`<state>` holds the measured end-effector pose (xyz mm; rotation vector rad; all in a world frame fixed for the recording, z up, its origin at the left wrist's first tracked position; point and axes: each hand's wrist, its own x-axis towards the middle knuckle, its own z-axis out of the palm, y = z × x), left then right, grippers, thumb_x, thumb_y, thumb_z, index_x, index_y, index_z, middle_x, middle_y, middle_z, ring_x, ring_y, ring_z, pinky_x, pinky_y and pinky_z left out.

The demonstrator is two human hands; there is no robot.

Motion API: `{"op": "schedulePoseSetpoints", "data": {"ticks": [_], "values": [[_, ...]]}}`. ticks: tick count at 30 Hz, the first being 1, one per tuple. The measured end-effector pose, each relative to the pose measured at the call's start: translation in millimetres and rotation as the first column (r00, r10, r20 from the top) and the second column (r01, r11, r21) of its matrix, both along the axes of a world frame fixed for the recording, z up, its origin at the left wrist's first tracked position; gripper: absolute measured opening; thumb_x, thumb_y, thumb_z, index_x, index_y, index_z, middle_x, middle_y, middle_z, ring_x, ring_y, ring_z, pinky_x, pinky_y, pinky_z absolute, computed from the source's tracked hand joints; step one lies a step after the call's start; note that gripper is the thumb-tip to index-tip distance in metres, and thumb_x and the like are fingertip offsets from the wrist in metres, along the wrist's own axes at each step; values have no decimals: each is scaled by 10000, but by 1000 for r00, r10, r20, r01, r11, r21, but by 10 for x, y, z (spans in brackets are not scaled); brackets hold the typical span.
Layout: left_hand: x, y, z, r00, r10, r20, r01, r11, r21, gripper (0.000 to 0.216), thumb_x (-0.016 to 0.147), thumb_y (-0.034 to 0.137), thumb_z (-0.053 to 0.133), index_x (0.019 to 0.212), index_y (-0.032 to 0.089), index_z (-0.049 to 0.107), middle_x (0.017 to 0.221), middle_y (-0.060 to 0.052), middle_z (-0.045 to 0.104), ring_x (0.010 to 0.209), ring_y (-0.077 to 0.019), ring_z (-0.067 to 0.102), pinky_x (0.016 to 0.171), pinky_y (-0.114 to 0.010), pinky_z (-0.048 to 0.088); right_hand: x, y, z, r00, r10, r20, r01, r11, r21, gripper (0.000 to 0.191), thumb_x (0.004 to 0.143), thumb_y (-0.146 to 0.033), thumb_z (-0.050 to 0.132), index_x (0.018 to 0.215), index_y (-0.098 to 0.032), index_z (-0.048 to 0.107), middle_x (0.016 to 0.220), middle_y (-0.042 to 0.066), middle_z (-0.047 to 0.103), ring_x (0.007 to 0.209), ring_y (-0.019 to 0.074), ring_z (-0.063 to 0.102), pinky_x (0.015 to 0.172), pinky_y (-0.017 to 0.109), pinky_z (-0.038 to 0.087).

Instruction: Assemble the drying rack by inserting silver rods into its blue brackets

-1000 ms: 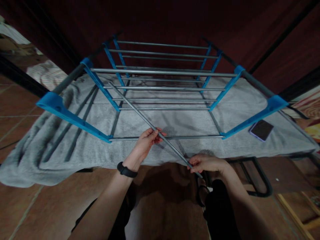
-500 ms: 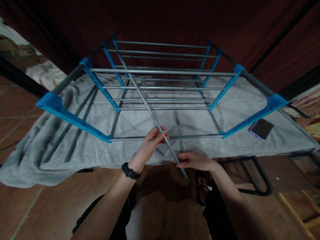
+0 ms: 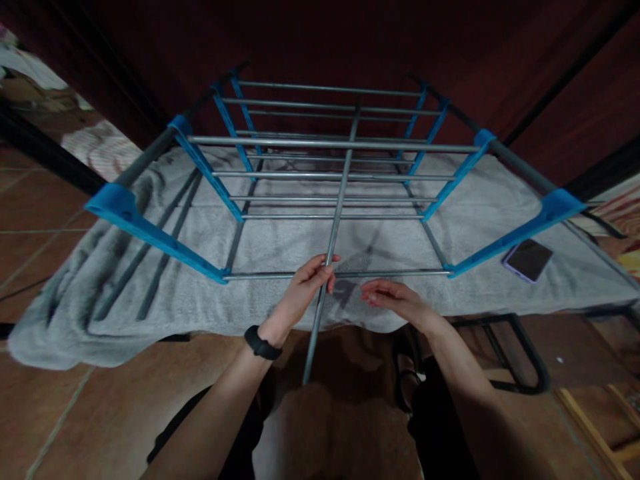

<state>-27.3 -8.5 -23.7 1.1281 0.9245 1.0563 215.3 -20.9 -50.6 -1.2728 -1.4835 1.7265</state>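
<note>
My left hand [image 3: 313,280] is closed around a long thin metal tube [image 3: 335,227], gripping it below its middle. The tube slants from its far end over the rack's rods down to its near end above the floor. To the right, my right hand [image 3: 393,298] is off the tube, its fingers loosely extended with nothing in them. In front of both hands lies a rack [image 3: 350,143] made of grey metal rods and blue plastic side brackets [image 3: 160,240]. Its nearest lower rod [image 3: 400,273] passes just beyond my hands.
A grey blanket [image 3: 280,307] lies under the rack. On it, two loose tubes [image 3: 160,267] rest at the left and a phone [image 3: 528,259] at the right. A dark metal frame [image 3: 530,363] stands at the lower right, above a tiled floor [image 3: 125,413].
The tube has swung: its far end moved right and its near end left. My right hand has let go of it and moved slightly up and right, while my left hand keeps its hold.
</note>
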Motion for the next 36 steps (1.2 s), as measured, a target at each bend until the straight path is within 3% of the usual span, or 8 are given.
{"op": "schedulePoseSetpoints", "data": {"ticks": [8, 15, 23, 36], "values": [[-21, -39, -11, 996, -3, 90, 8, 998, -63, 318, 865, 381, 630, 1101, 170, 657, 602, 18, 549, 593, -115, 497, 610, -247, 366, 66, 68, 72, 981, -193, -20, 194, 979, 64, 423, 727, -535, 729, 1010, -222, 702, 985, 63, 725, 937, 219, 653, 873, 381, 509], [-19, -97, -69, 974, 49, 223, -14, 988, -155, 259, 844, 327, 660, 1050, 172, 632, 644, 14, 559, 615, -110, 520, 614, -237, 390, 10, 65, 84, 979, -205, -15, 206, 976, 75, 434, 720, -539, 733, 1006, -213, 704, 988, 69, 725, 937, 222, 654, 878, 388, 510], [-103, -139, -39, 977, 35, 212, -2, 988, -153, 261, 862, 337, 643, 1073, 189, 606, 644, 16, 555, 607, -116, 516, 588, -244, 373, -61, 99, 69, 963, -267, -35, 269, 960, 79, 397, 731, -548, 723, 958, -223, 704, 931, 63, 732, 883, 212, 661, 883, 402, 510], [-200, -392, -52, 961, -81, 266, 149, 958, -246, 275, 844, 363, 677, 1055, 201, 608, 704, -3, 592, 649, -131, 562, 639, -270, 395, -118, 167, -14, 953, -292, -79, 299, 949, 102, 367, 737, -513, 738, 959, -222, 711, 931, 61, 734, 889, 214, 660, 892, 398, 498]]}}
